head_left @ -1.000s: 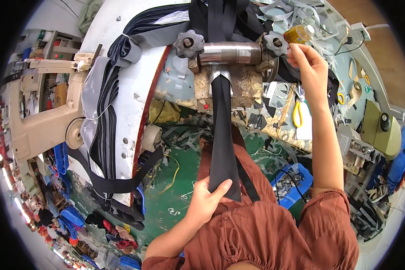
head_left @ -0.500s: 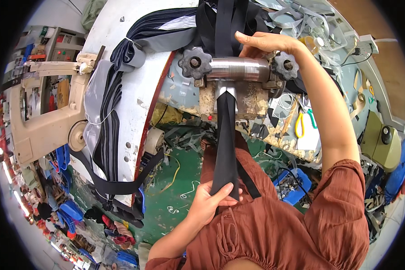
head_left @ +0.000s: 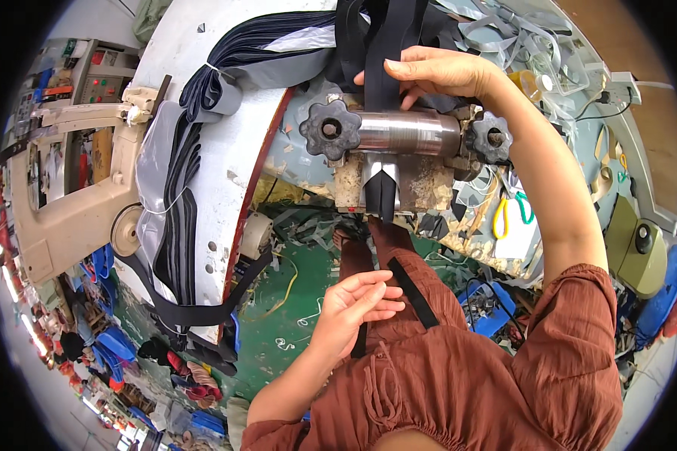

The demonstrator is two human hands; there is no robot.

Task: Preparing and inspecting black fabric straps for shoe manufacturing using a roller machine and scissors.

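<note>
My left hand point(head_left: 357, 310) is held above my lap with its fingers apart and nothing in it. At the back of the metal roller point(head_left: 410, 134), my right hand point(head_left: 445, 74) has its thumb and fingers around a black fabric strip point(head_left: 387, 37). One fingertip shows past the strip's left edge. The strip passes behind the roller, and a short folded end point(head_left: 381, 197) comes out of the shiny metal guide point(head_left: 384, 167) in front. Dark star-shaped knobs point(head_left: 329, 131) flank the roller on both sides.
Bundled dark strips point(head_left: 177, 225) lie on the white table point(head_left: 229, 180) at left, beside a beige sewing machine point(head_left: 75, 218). Yellow-handled scissors point(head_left: 501, 218), scraps and clear offcuts cover the bench at right. A blue bin point(head_left: 491, 308) stands below. A black band point(head_left: 412, 293) lies across my thigh.
My left hand has let go of the black strip; the long length stretched toward me now shows only as a short end at the guide. My right hand has moved slightly left onto the strip.
</note>
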